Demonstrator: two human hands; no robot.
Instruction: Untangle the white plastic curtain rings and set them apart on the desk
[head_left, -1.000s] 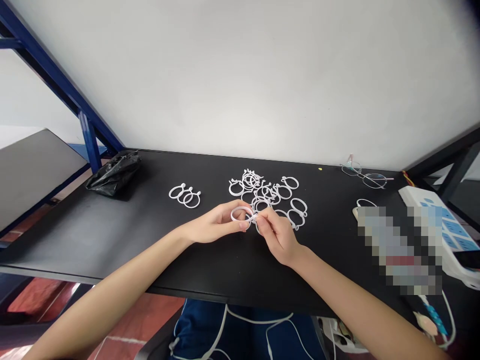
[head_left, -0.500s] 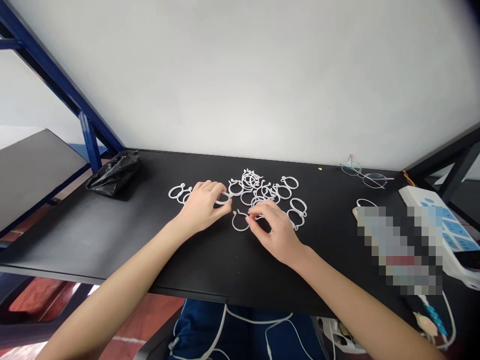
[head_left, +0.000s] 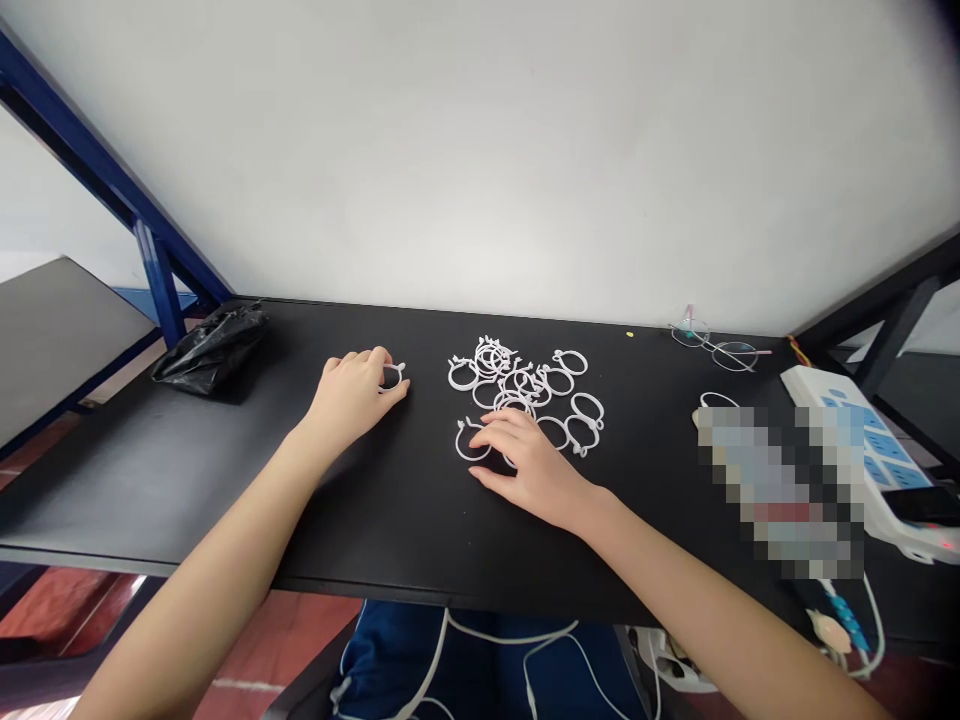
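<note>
My left hand (head_left: 349, 398) rests on the black table (head_left: 150, 480), its fingers curled down over a white plastic curtain ring (head_left: 394, 378). The hand hides most of the small group of rings there. A loose pile of similar split rings (head_left: 510, 385) lies in the middle of the table. My right hand (head_left: 525, 470) lies flat with its fingers spread on the pile's near edge. Its fingertips are next to a single ring (head_left: 471, 440) and partly cover another.
A crumpled black plastic bag (head_left: 211, 350) lies at the table's far left. Eyeglasses (head_left: 720, 345) lie at the far right, beside a blue-and-white power strip (head_left: 840, 420). A pixelated object (head_left: 780, 490) hides part of the right side. Blue metal framing (head_left: 154, 270) rises at the left.
My left hand has moved left onto the small group of rings. My right hand has flattened onto the pile, and the whole view has shifted slightly.
</note>
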